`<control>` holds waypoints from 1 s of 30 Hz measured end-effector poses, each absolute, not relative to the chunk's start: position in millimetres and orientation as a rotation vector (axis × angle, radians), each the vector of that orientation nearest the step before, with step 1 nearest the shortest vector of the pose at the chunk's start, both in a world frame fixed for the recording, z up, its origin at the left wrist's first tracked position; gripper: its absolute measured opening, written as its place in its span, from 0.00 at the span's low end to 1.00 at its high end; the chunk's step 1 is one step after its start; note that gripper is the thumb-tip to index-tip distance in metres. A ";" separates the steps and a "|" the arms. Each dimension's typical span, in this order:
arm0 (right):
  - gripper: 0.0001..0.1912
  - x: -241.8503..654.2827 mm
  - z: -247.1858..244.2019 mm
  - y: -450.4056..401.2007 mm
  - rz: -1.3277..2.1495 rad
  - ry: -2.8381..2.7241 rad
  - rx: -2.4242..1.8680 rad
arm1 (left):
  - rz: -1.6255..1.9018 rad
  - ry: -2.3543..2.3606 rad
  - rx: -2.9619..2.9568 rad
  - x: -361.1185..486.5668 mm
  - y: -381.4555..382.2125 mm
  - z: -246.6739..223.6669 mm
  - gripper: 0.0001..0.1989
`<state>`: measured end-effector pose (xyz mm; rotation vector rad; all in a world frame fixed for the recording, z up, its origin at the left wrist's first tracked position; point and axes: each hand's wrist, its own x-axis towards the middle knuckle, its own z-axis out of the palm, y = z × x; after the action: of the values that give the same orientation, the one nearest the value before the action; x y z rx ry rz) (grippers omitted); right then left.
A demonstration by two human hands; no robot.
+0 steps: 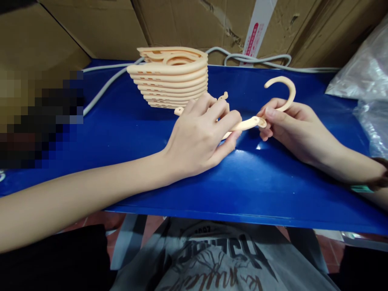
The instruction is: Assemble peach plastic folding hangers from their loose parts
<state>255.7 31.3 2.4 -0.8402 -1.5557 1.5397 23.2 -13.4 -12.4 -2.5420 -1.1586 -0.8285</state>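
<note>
My left hand [201, 135] is closed over a cream plastic clothes hanger [247, 123], hiding most of its body. One end of that hanger sticks out past the fingers toward the right. Between the thumb and fingers of my right hand [291, 125] is a cream curved hanger hook [291, 91], its curl pointing up and left. The hook's lower end meets the tip of the hanger; whether the two are joined I cannot tell. Just behind my left hand stands a neat stack of matching cream hangers [172, 83].
The blue tabletop [260, 182] carries everything. A grey-white cable [257, 60] runs along its back, before cardboard boxes [188, 24]. Clear plastic bags [363, 68] lie at the right. A blurred-out patch [39, 117] covers the left side.
</note>
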 end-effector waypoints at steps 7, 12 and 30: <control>0.14 257.2 -0.7 32.9 1.545 -1.533 -0.812 | -0.769 -1.170 -2.547 24.4 -13.4 -14.7 0.16; 0.14 256.9 0.0 33.6 1.528 -1.515 -0.808 | -0.761 -1.171 -2.572 23.4 -10.7 -16.7 0.15; 0.09 261.4 -1.3 33.4 1.538 -1.755 -0.769 | -0.701 -1.103 -2.682 22.0 -9.4 -15.9 0.16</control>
<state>261.4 33.4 -1.3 -0.7693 -1.7553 1.5382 22.0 -9.4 -15.9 -2.6822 -1.1027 -0.7007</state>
